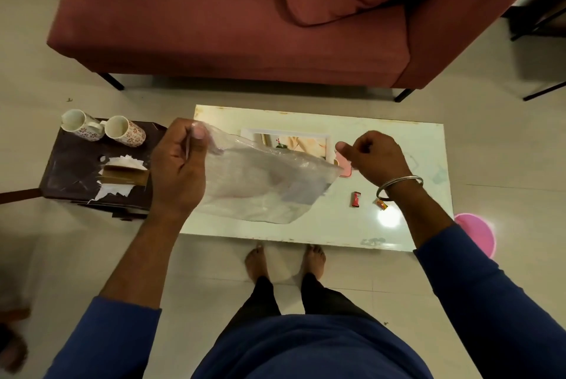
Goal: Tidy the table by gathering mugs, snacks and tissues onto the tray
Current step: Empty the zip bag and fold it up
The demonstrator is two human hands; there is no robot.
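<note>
I hold a clear plastic bag stretched above the white low table. My left hand pinches its left corner and my right hand pinches its right corner. Two floral mugs lie on their sides on the dark tray at the left. White tissues and a brown tissue box also rest on that tray. A small red snack wrapper and an orange candy lie on the table near my right wrist.
A picture frame and a pink object lie on the table, partly behind the bag. A red sofa stands beyond the table. A pink bucket sits on the floor at the right. My bare feet are at the table's near edge.
</note>
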